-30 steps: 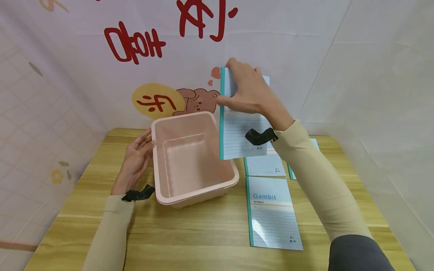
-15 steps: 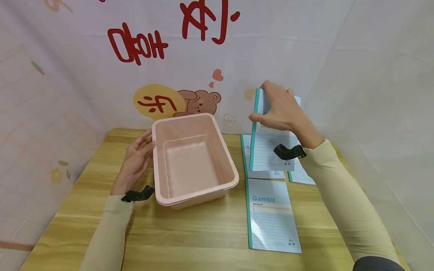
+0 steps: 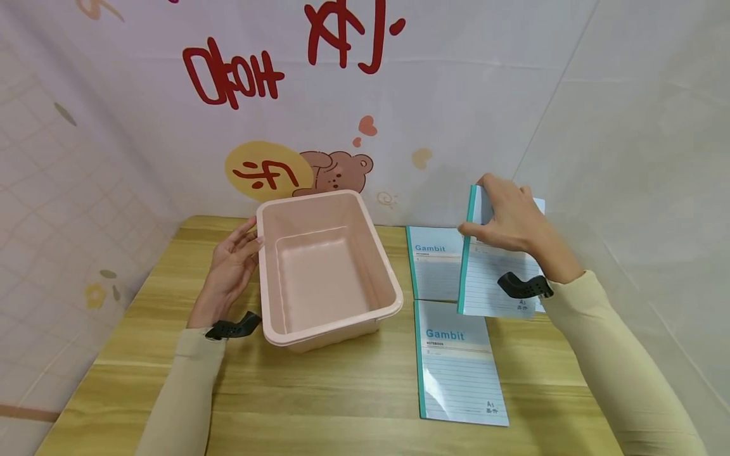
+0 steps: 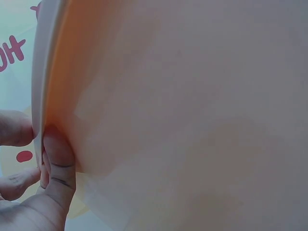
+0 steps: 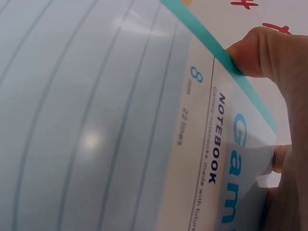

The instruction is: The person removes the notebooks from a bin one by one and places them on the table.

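My left hand (image 3: 230, 263) pinches the left rim of a pink plastic storage bin (image 3: 332, 334). In the left wrist view, the thumb and fingers (image 4: 60, 161) lie on either side of the bin's rim (image 4: 46, 67). On the right, my right hand (image 3: 513, 221) grips a blue lined notebook (image 3: 493, 285) with a teal spine, held up in front of the back wall. Its cover (image 5: 120, 130) fills much of the right wrist view, the thumb on the spine edge. This notebook overlaps part of another notebook (image 3: 436, 272) lying behind it and hides most of whatever lies beneath.
One more notebook (image 3: 461, 373) lies flat at the front right, its cover reading "Gambit". The wood-grain table (image 3: 319, 405) meets a white wall cloth (image 3: 456, 95) with red characters and a cartoon bear (image 3: 342, 174). Side cloths hang left and right.
My right hand has carried the notebook right and downward, away from above the bin's right edge. The back notebook now shows more of its cover. The left hand keeps its place on the bin.
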`<state>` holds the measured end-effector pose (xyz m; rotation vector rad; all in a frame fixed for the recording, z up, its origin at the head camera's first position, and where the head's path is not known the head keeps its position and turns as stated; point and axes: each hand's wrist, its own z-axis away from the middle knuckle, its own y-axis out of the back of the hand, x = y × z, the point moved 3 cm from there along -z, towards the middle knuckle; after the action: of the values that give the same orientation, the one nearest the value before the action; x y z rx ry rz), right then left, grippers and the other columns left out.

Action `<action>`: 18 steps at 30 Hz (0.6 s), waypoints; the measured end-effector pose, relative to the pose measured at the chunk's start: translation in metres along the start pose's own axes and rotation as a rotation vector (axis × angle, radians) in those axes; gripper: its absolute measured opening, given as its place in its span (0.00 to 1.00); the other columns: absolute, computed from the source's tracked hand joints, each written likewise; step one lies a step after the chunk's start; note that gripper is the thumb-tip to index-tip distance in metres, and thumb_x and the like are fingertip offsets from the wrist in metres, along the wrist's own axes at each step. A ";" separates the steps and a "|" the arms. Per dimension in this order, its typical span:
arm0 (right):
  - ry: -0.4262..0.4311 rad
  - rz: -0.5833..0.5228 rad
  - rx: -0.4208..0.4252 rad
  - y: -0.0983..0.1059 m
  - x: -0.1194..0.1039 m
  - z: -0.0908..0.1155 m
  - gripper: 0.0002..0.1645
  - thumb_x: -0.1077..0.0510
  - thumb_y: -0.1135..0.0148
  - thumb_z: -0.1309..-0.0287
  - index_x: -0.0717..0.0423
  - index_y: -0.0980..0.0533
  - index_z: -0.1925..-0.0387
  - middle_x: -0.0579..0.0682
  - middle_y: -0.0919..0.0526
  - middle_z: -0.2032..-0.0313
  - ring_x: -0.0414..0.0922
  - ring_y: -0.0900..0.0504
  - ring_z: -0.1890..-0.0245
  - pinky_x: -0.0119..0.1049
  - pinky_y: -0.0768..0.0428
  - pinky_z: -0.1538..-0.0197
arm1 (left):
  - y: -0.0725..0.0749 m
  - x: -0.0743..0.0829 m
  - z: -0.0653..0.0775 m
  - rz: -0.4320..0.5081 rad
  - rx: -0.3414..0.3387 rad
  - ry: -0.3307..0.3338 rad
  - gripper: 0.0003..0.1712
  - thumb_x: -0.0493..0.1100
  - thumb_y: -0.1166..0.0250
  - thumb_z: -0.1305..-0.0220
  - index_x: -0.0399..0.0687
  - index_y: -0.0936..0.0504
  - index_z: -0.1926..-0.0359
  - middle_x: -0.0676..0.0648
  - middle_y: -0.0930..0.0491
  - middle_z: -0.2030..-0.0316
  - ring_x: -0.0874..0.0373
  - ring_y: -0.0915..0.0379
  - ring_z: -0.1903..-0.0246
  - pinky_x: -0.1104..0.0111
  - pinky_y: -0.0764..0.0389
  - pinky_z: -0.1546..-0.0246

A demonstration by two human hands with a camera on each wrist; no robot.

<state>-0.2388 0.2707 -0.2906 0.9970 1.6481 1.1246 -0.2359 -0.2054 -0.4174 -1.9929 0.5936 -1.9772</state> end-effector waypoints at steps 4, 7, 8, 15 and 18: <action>-0.011 0.009 -0.020 -0.006 0.012 0.013 0.37 0.41 0.31 0.48 0.60 0.31 0.45 0.56 0.22 0.61 0.53 0.27 0.60 0.45 0.43 0.59 | 0.000 -0.001 -0.002 0.017 -0.006 -0.015 0.38 0.28 0.41 0.28 0.35 0.46 0.23 0.44 0.28 0.47 0.63 0.22 0.55 0.77 0.16 0.56; -0.026 0.021 -0.046 -0.011 0.020 0.023 0.36 0.42 0.31 0.48 0.60 0.31 0.45 0.56 0.22 0.61 0.53 0.26 0.59 0.45 0.42 0.58 | 0.001 0.000 -0.003 0.019 -0.006 -0.026 0.38 0.28 0.41 0.28 0.34 0.46 0.23 0.44 0.28 0.47 0.63 0.22 0.55 0.77 0.16 0.56; -0.030 0.026 -0.056 -0.013 0.022 0.027 0.36 0.42 0.31 0.48 0.59 0.31 0.46 0.56 0.21 0.61 0.53 0.26 0.58 0.46 0.42 0.58 | 0.001 0.000 -0.004 0.020 -0.006 -0.028 0.38 0.28 0.41 0.28 0.34 0.46 0.23 0.44 0.28 0.47 0.63 0.22 0.55 0.77 0.16 0.55; -0.023 0.064 -0.111 -0.029 0.042 0.057 0.34 0.41 0.27 0.50 0.57 0.29 0.50 0.51 0.21 0.62 0.51 0.24 0.60 0.46 0.41 0.59 | 0.001 -0.001 -0.002 0.036 0.000 -0.025 0.38 0.27 0.41 0.29 0.34 0.46 0.23 0.45 0.28 0.48 0.63 0.22 0.56 0.77 0.15 0.57; -0.024 0.083 -0.133 -0.037 0.052 0.072 0.34 0.41 0.27 0.50 0.56 0.29 0.50 0.49 0.22 0.62 0.50 0.25 0.61 0.45 0.40 0.59 | 0.001 -0.002 -0.002 0.041 -0.001 -0.023 0.38 0.27 0.40 0.29 0.34 0.45 0.23 0.45 0.27 0.49 0.63 0.22 0.57 0.77 0.15 0.57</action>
<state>-0.1906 0.3270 -0.3520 0.9963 1.5037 1.2559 -0.2377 -0.2054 -0.4196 -1.9850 0.6245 -1.9287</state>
